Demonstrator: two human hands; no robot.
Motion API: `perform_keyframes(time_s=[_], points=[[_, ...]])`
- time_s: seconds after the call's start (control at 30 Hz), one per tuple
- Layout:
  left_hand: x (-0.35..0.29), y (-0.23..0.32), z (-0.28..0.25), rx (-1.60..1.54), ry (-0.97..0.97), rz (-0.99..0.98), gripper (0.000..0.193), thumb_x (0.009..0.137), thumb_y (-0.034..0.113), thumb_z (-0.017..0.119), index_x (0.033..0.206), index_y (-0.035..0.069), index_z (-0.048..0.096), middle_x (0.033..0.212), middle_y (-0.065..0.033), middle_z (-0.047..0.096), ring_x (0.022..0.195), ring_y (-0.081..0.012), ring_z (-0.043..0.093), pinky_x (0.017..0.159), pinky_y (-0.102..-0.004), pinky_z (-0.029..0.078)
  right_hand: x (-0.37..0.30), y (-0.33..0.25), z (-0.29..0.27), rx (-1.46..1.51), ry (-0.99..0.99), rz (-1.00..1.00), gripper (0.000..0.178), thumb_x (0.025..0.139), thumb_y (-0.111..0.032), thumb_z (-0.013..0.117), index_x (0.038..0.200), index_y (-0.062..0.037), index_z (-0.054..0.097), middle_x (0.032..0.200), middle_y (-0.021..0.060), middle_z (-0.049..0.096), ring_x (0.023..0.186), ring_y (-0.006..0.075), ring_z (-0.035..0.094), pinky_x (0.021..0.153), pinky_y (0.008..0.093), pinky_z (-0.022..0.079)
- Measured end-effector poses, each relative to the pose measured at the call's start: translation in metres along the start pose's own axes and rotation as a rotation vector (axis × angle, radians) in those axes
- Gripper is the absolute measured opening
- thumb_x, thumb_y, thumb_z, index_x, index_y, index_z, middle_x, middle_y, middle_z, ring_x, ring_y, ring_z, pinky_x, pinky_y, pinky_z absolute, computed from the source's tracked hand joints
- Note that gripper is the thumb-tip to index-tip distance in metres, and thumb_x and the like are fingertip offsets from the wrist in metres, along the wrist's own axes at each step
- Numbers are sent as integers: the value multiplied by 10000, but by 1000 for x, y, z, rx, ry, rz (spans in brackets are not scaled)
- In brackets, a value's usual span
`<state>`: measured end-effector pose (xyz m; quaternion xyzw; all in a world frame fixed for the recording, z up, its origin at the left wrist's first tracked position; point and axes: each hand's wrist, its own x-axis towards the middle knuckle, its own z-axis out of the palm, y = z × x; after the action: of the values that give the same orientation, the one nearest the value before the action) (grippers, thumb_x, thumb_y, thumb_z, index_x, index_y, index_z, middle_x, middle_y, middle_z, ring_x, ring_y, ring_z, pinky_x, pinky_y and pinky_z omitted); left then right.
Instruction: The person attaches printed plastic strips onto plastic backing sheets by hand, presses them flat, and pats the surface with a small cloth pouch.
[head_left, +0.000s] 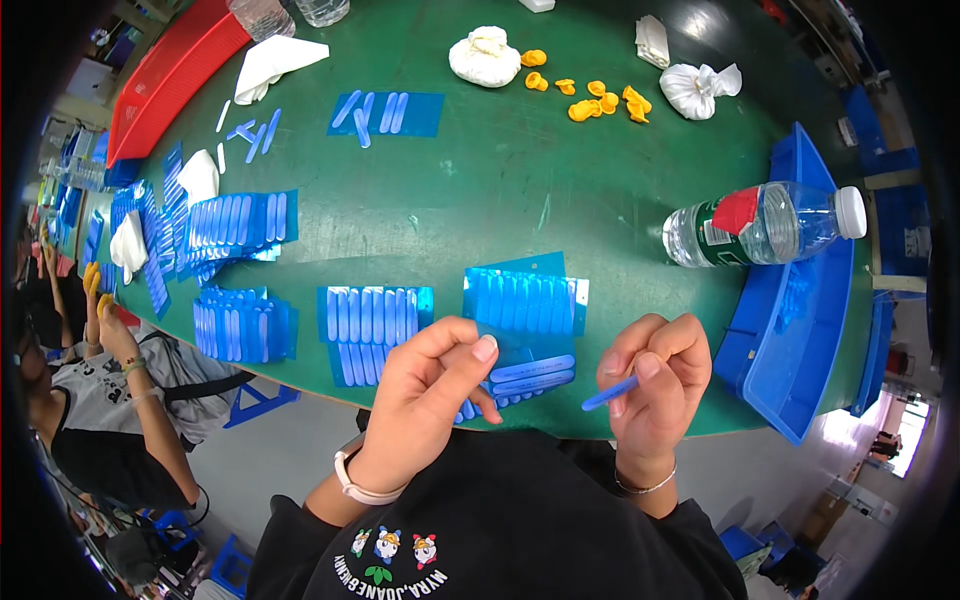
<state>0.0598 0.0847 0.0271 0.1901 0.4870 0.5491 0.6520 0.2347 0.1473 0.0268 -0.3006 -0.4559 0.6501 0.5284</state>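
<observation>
My left hand (425,390) pinches the edge of a translucent blue film sheet (515,350) at the near table edge. Two slim blue strips with rounded ends (532,375) lie side by side on that sheet. To its right, my right hand (655,385) holds a single blue strip (609,394) between thumb and fingers, tilted and apart from the sheet. Just beyond the hands rests a film sheet covered with a row of strips (525,300). Another filled sheet (372,315) lies left of it, partly hidden lower down by my left hand.
Stacked strip sheets (238,220) spread leftward, near a red bin (175,75). A clear water bottle (760,226) lies beside a blue tray (790,300). Yellow finger cots (596,104) and white cloth bundles (486,57) sit at the back. A co-worker's arm (150,410) is at left.
</observation>
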Motion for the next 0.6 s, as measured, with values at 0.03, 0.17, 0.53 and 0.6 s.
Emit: perform_keyframes(time_s=[0.03,0.17,0.53,0.6], points=[[0,0,0,1,0,-2,138,895,154,530,880,17,522,610,36,435,556,-46,473,511,-240,483,0,0,0,32,-6,-9,155,839,-31,531,758,-27,399,707,150,561,444,73,426,380,182,385],[0,-1,0,-22,-20,-20,139,898,153,522,882,15,522,622,37,441,566,-44,471,509,-237,488,-1,-9,4,12,5,79,168,808,27,555,768,-22,400,703,146,568,495,97,504,404,188,424],[1,-7,0,19,-35,13,156,914,151,485,931,0,520,632,29,429,564,-44,464,529,-246,494,4,3,-9,-77,-52,-110,172,742,49,610,849,-16,492,834,114,555,682,123,526,611,260,440],[2,-8,0,6,-26,11,157,913,151,488,940,-1,518,638,32,431,566,-42,464,529,-245,493,7,0,-3,-236,-54,-158,137,745,20,609,813,-16,495,831,108,546,683,127,502,615,261,418]])
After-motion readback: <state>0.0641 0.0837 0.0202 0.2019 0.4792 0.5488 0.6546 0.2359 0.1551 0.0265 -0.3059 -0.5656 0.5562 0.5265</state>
